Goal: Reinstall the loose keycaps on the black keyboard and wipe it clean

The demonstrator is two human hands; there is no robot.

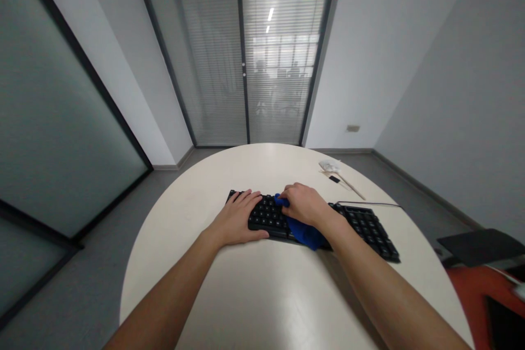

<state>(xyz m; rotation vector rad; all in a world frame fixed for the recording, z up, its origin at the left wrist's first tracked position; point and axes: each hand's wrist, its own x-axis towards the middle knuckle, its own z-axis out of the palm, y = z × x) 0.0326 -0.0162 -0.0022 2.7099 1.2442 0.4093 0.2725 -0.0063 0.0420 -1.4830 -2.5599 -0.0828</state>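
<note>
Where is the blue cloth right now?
In the head view, the blue cloth lies near the middle of the black keyboard on the round white table, pressed under the right hand; the left hand rests beside it.

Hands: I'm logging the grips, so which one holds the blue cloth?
The right hand, pressing the blue cloth onto the keyboard; the left hand lies flat, clothless.

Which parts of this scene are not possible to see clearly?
Head view:
- Keys of the black computer keyboard under the left hand and right hand.
- Most of the blue cloth, covered by the right hand.
- Small white item and thin sticks on the round white table: too small to identify.
</note>
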